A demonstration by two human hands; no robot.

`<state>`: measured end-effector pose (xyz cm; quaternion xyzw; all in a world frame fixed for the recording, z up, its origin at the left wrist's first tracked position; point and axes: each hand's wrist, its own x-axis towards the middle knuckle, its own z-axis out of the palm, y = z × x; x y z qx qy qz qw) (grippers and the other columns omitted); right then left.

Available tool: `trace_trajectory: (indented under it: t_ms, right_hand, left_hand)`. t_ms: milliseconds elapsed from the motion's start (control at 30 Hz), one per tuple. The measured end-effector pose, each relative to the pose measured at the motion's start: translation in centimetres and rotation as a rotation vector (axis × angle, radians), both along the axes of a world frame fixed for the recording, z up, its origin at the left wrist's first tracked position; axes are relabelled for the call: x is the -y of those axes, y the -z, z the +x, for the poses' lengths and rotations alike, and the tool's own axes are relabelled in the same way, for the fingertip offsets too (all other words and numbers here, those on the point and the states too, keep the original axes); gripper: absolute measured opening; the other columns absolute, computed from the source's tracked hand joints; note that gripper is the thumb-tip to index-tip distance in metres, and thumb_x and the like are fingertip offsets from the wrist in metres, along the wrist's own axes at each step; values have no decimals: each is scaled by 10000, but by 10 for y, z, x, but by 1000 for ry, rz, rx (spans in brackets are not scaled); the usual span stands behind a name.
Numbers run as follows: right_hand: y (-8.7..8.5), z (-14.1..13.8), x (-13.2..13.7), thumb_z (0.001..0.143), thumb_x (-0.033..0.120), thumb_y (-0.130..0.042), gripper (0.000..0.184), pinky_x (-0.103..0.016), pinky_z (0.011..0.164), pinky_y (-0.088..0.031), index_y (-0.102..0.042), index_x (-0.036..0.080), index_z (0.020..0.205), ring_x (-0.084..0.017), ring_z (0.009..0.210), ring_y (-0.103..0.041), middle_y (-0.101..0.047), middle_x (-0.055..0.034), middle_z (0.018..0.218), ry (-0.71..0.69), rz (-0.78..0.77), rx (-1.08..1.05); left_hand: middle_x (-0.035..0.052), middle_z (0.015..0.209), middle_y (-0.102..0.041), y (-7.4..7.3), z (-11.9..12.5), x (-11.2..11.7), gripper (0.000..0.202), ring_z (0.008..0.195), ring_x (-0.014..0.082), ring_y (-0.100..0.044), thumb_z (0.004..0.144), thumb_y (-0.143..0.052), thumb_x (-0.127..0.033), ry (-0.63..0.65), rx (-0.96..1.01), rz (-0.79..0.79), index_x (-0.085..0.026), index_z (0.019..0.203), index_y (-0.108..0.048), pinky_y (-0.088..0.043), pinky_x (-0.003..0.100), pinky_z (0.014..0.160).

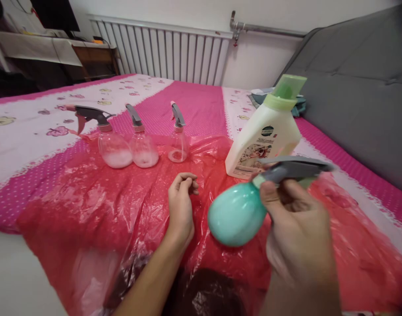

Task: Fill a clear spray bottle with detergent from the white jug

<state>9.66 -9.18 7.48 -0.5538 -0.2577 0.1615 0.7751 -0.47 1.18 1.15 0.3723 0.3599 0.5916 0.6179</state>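
teal sprayer (237,215) held above the red sheet (88,206), the right hand (296,228) wrapped closed round its neck under the grey trigger head. its long axis is tilted, close to level: round belly down and to the left of the grip, nozzle out to the right. the left hand (182,206) rests on the sheet just left of the belly, fingers curled in, holding nothing. behind stands a white detergent bottle (263,140); farther left, three clear sprayers (141,145) in a row; a radiator (168,52) lines the wall.
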Motion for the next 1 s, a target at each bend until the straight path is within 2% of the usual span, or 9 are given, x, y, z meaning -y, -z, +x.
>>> trace_trajectory:
  t_ms: [100,233,367,533,667,800,867,933,1000]
  right_hand:
    - [-3,0,4,700,444,-881,310,-359,858,-574,-792,242,917,-230,950,-725,-767,-56,927,-178,-25,-37]
    - [-4,-1,6,727,419,-873,274,-311,910,-544,-797,279,950,-187,995,-712,-767,-15,912,22,34,10]
    - [-2,-1,6,731,460,-858,268,-338,824,-564,-801,274,916,-189,857,-712,-767,-20,882,-131,-48,43]
    - [0,0,4,748,363,-862,244,-354,960,-535,-795,256,956,-201,1029,-713,-777,-27,993,81,15,25]
    - [-1,-1,4,723,397,-877,303,-374,904,-560,-792,250,975,-206,931,-720,-772,-42,968,-113,6,-83]
    - [-1,-3,4,773,342,-836,253,-375,946,-540,-787,245,1002,-212,1011,-704,-776,-47,988,51,12,21]
    - [-1,-3,4,744,292,-854,240,-380,945,-541,-794,235,970,-220,1008,-704,-778,-50,975,28,-10,55]
    - [-2,-2,4,712,323,-878,268,-394,952,-537,-795,228,950,-217,972,-703,-773,-50,967,-16,1,-20]
    - [-5,-2,4,701,348,-883,299,-403,985,-515,-790,226,958,-202,952,-690,-761,-39,969,68,50,-86]
  left_hand:
    - [-14,675,-573,0,0,0,119,632,122,-494,718,-627,-263,3,6,2,-162,778,-642,-408,214,596]
    - [-16,678,-573,1,0,0,128,635,122,-493,722,-636,-271,12,7,2,-161,786,-644,-410,214,599]
    - [-14,682,-576,1,0,0,116,640,122,-499,729,-629,-260,2,14,4,-160,787,-642,-410,211,601]
    - [-12,678,-569,0,0,1,86,630,123,-492,747,-615,-236,7,10,3,-162,783,-641,-404,216,602]
    - [-11,672,-568,0,0,0,88,629,124,-495,741,-619,-239,8,21,1,-162,777,-641,-404,219,599]
    - [-12,672,-567,-1,0,1,92,627,123,-492,730,-616,-239,11,18,-3,-162,775,-638,-402,219,598]
    - [-14,678,-569,-2,-1,1,94,632,122,-493,733,-616,-243,5,12,-3,-162,778,-636,-404,217,603]
    - [-15,677,-568,-2,-1,2,99,632,121,-491,739,-613,-247,4,7,-5,-162,786,-636,-405,217,606]
    - [-15,677,-567,-2,-1,2,101,632,123,-490,742,-611,-246,8,4,-7,-162,790,-638,-405,220,610]
